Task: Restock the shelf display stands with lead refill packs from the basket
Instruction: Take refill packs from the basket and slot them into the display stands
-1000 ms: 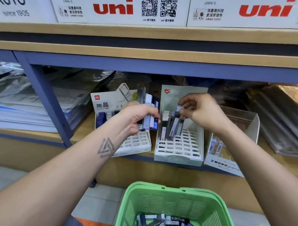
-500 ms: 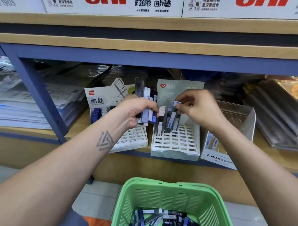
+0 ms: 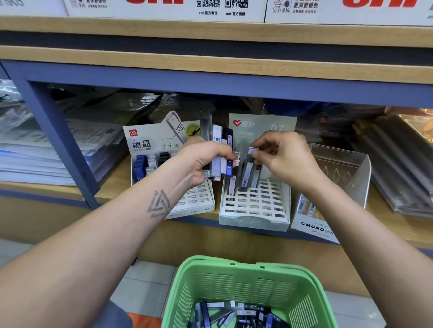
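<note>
Both hands [image 3: 208,161] w/ refill packs [image 3: 217,151]

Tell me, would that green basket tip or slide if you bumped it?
The green basket probably slides easily: it looks like thin slotted plastic. Tipping seems unlikely, since the lead refill packs lie low inside. It would likely flex slightly when lifted.
</note>
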Demonstrator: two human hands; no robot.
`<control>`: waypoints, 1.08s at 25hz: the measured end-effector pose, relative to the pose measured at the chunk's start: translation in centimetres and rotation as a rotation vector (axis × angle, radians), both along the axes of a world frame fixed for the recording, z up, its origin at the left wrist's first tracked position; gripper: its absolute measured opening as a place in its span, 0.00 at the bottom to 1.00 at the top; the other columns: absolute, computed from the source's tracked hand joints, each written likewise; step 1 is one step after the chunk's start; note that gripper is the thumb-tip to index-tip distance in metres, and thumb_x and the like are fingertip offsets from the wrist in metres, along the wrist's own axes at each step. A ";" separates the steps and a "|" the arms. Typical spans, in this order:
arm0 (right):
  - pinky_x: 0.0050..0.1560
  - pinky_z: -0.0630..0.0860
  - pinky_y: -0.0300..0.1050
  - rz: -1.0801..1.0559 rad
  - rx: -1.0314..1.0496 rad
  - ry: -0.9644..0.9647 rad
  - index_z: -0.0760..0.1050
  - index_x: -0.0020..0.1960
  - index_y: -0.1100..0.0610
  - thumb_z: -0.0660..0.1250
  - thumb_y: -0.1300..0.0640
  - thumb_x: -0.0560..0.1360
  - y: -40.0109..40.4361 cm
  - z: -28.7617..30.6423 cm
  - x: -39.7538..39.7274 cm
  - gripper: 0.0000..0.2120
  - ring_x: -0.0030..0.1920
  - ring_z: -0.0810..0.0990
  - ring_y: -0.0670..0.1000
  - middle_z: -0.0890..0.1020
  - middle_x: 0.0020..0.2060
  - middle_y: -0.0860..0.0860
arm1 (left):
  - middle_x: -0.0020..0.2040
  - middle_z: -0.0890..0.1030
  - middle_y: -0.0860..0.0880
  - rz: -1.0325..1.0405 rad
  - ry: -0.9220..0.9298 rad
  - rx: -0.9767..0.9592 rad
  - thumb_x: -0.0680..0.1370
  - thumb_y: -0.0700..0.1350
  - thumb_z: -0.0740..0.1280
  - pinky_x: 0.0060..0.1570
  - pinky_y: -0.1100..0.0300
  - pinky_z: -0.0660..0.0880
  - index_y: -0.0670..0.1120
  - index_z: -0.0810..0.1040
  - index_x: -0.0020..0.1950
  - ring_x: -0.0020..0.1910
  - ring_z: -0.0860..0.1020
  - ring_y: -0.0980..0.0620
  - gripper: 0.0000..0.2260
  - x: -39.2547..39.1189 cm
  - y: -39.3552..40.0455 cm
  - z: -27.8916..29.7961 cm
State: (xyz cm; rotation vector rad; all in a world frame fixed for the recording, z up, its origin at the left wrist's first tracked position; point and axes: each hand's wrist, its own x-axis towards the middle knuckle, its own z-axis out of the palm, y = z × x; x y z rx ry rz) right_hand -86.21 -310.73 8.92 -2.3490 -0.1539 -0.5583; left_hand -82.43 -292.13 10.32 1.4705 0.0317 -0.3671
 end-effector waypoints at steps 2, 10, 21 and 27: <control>0.46 0.81 0.39 -0.002 0.003 -0.003 0.83 0.48 0.51 0.74 0.57 0.76 0.0 0.0 0.1 0.02 0.42 0.84 0.42 0.85 0.41 0.46 | 0.52 0.83 0.31 -0.005 -0.008 -0.013 0.66 0.27 0.73 0.54 0.32 0.78 0.29 0.75 0.62 0.51 0.84 0.34 0.24 0.0 -0.1 0.0; 0.44 0.80 0.35 0.075 0.023 0.069 0.82 0.45 0.48 0.75 0.59 0.75 0.3 0.7 -0.2 0.06 0.40 0.84 0.40 0.85 0.39 0.45 | 0.53 0.83 0.31 -0.006 -0.010 -0.016 0.65 0.28 0.74 0.50 0.34 0.80 0.31 0.74 0.63 0.48 0.84 0.35 0.27 -0.1 0.0 0.2; 0.57 0.77 0.43 -0.052 -0.247 -0.029 0.83 0.58 0.57 0.69 0.60 0.79 0.9 -1.2 0.5 0.09 0.54 0.82 0.51 0.85 0.52 0.52 | 0.52 0.83 0.32 -0.007 -0.002 -0.009 0.65 0.28 0.75 0.48 0.34 0.80 0.32 0.75 0.63 0.47 0.85 0.35 0.27 0.2 0.1 -0.2; 0.51 0.79 0.53 -0.053 -0.408 -0.062 0.84 0.54 0.56 0.68 0.60 0.78 1.0 -1.3 0.3 0.08 0.52 0.80 0.55 0.81 0.52 0.50 | 0.52 0.83 0.32 -0.018 -0.007 -0.045 0.62 0.29 0.76 0.46 0.37 0.82 0.32 0.75 0.63 0.46 0.85 0.36 0.30 0.3 0.1 -0.3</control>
